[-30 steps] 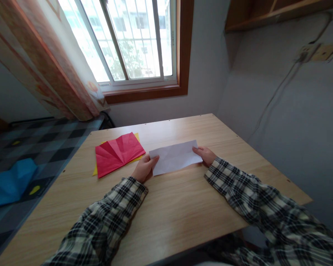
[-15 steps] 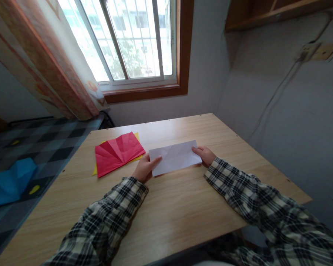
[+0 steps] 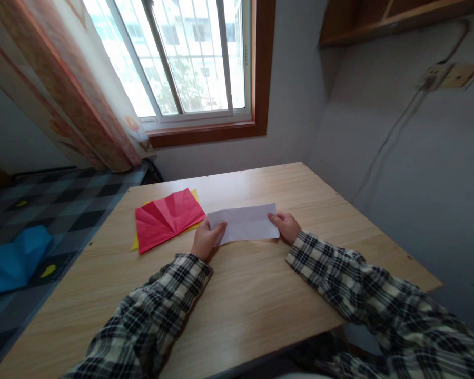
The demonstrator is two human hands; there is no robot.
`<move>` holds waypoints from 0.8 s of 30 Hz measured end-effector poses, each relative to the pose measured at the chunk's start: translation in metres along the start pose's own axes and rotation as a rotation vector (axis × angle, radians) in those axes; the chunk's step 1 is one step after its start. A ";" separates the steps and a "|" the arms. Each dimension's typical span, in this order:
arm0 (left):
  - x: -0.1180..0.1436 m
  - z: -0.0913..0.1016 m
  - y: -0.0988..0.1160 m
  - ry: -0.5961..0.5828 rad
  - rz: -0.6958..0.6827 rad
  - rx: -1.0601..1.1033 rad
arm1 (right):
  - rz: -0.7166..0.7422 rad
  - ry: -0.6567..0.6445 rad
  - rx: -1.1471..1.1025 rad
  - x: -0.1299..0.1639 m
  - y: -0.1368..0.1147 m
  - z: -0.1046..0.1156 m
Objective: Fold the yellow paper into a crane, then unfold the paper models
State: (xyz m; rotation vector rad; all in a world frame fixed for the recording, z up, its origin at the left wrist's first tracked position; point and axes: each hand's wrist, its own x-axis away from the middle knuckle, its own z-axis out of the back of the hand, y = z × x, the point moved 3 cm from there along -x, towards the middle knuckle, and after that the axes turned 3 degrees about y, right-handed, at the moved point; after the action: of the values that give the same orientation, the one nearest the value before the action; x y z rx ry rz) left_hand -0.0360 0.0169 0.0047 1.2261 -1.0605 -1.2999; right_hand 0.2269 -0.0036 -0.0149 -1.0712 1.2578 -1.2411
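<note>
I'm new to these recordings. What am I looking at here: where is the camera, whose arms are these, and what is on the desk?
There is no machine here. The camera sits on a person's head and looks forward and down, so the two arms in checked sleeves are that person's own. The left hand and the right hand each grip one end of a folded white paper with their fingers, low over a wooden desk. To the left of it, a creased red paper lies on the desk, on top of a yellow sheet that peeks out from under it. Behind the desk are a window and a curtain.
</note>
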 end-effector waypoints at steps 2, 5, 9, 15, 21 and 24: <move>0.000 0.001 -0.001 0.017 -0.034 -0.062 | 0.004 0.004 -0.001 0.001 0.001 -0.002; 0.002 0.002 0.002 0.056 -0.108 -0.158 | 0.031 0.026 0.020 0.004 0.000 -0.005; 0.006 0.003 0.010 0.105 -0.225 -0.306 | 0.063 0.049 0.050 0.009 -0.002 -0.009; 0.013 0.002 0.023 0.126 -0.341 -0.393 | 0.094 0.058 0.064 0.014 -0.006 -0.012; 0.018 0.000 0.028 0.141 -0.356 -0.526 | 0.129 -0.021 0.042 0.020 -0.008 -0.019; 0.020 0.000 0.030 0.149 -0.356 -0.544 | 0.150 -0.072 0.030 0.023 -0.010 -0.024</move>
State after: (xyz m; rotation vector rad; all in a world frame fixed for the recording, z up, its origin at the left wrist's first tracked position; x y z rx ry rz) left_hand -0.0322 -0.0062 0.0321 1.0913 -0.3447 -1.6037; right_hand 0.2003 -0.0253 -0.0076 -0.9732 1.2377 -1.0959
